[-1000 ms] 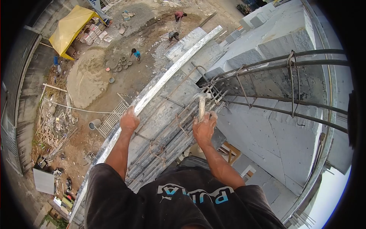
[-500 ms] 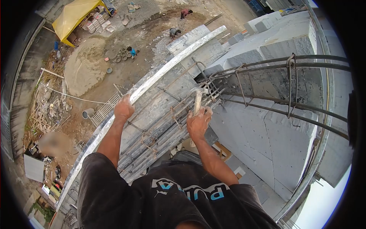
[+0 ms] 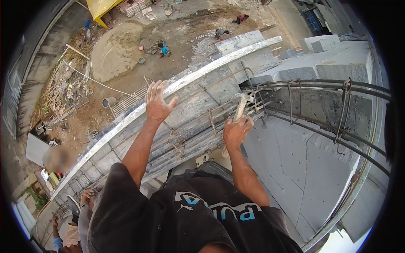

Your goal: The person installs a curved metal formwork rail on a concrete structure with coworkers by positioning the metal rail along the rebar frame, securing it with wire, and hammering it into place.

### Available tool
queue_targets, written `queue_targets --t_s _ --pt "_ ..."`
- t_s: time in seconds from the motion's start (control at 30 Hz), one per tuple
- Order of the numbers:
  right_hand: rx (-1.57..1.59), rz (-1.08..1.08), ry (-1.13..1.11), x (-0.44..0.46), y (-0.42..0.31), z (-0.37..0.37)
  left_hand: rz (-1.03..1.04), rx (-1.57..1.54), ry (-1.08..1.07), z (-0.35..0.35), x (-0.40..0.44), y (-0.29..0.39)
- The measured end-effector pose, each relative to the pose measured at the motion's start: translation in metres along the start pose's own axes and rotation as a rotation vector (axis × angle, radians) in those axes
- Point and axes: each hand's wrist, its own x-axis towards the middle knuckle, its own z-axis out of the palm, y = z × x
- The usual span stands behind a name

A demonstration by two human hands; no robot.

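My right hand (image 3: pixel 237 132) is wrapped round the pale handle of a hammer (image 3: pixel 241 110), whose head points up and away from me, over the rebar. My left hand (image 3: pixel 158 101) is raised with its fingers spread, beside the long whitish edge strip (image 3: pixel 219 63); whether it touches the strip I cannot tell. Between and below my hands, tied rebar (image 3: pixel 185 137) runs along the grey concrete ledge (image 3: pixel 190 100).
A curved rebar cage (image 3: pixel 320 86) extends right above grey block walls (image 3: pixel 291 156). Co-workers' hands (image 3: pixel 87 197) show at lower left. Far below are people (image 3: pixel 164 49), a sand heap (image 3: pixel 114 55), a bucket (image 3: pixel 109 102) and a yellow canopy (image 3: pixel 101 8).
My left hand has come off the edge strip and opened. The view has shifted, bringing co-workers into sight at lower left. My right hand still holds the hammer.
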Motion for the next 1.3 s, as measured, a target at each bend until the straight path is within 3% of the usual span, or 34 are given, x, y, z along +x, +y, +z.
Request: queue_targets --t_s 0.17,0.3,0.57,0.73,0.83,1.03,1.13,1.23,1.3 --pt "-0.099 -0.102 -0.001 0.006 0.014 0.009 -0.074 -0.317 -0.074 -0.023 -0.064 0.071" --pt "-0.136 -0.159 0.014 0.012 0.024 0.015 -0.128 -0.271 -0.131 -0.019 -0.121 0.098" --pt "-0.126 -0.17 0.017 0.009 0.018 0.012 -0.077 -0.129 -0.182 -0.005 -0.137 0.1" --pt "-0.273 -0.316 0.036 0.048 0.084 0.036 -0.092 -0.103 -0.21 0.004 -0.139 0.102" --pt "-0.142 -0.156 -0.012 0.021 0.031 0.02 -0.096 -0.094 -0.199 0.006 -0.141 0.099" --pt "-0.33 -0.387 -0.019 0.046 0.065 0.038 -0.104 -0.132 -0.194 0.011 -0.142 0.101" --pt "-0.289 -0.256 -0.294 0.067 0.075 0.043 -0.116 -0.134 -0.21 0.012 -0.14 0.099" --pt "-0.205 -0.318 -0.192 0.041 0.049 0.057 -0.113 -0.106 -0.213 0.006 -0.14 0.101" --pt "-0.214 -0.225 0.003 0.039 0.058 0.038 -0.123 -0.123 -0.202 0.006 -0.14 0.101"
